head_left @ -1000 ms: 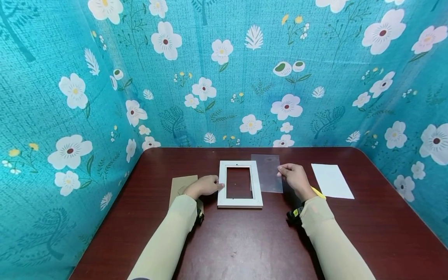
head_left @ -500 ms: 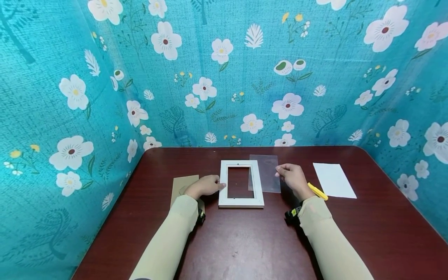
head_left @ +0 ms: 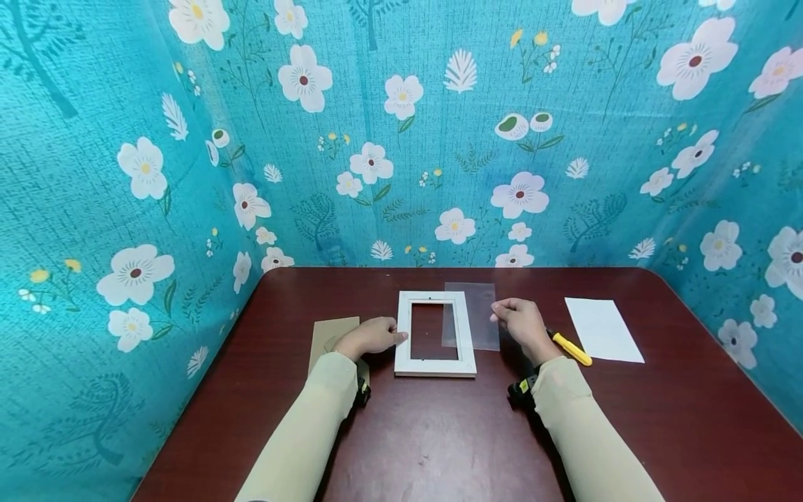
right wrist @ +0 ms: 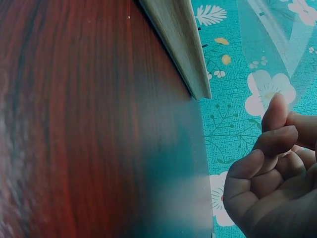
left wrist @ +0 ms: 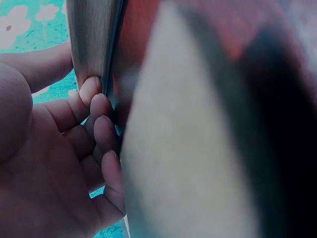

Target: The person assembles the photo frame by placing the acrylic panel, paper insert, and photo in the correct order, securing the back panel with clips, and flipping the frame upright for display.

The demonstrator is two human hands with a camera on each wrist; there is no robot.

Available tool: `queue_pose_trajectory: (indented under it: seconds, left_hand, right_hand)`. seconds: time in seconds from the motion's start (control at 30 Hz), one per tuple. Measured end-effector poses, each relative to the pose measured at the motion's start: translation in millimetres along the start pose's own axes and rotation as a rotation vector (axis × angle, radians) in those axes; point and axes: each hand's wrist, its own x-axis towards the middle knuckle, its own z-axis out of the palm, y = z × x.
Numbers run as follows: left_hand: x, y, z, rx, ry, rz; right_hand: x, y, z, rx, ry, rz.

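A white picture frame (head_left: 433,367) with an open middle lies on the table. My left hand (head_left: 371,336) grips its left side, thumb on top; the left wrist view shows curled fingertips against the frame's side (left wrist: 91,37). My right hand (head_left: 523,324) pinches the right edge of a clear plastic sheet (head_left: 482,324) between thumb and index finger. The sheet hangs tilted over the frame's right bar, its left edge above the opening. In the right wrist view, the sheet (right wrist: 275,47) is above the fingertips and the frame's side (right wrist: 181,44) is beyond.
Brown cardboard (head_left: 327,335) lies left of the frame, partly under my left wrist. At right are a white sheet of paper (head_left: 602,328) and a yellow-handled tool (head_left: 572,348), its end hidden by my right wrist. Flowered cloth (head_left: 389,174) hangs behind the table (head_left: 426,446).
My right hand has moved a little left with the clear sheet, which now overlaps the frame's right bar and opening. My left hand keeps its grip on the frame.
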Motion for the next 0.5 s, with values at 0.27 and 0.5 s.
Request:
queue_pose_trajectory:
  seconds: [0.27,0.5]
  left_hand:
    - [1.2,-2.0,1.1,0.017,0.012,0.007]
    - [1.8,-1.8,2.7,0.017,0.022,-0.002]
  right_hand:
    - [-0.2,-1.2,6.5,0.003,-0.001,0.008]
    - [-1.2,-1.2,9.9,0.017,-0.004,-0.009]
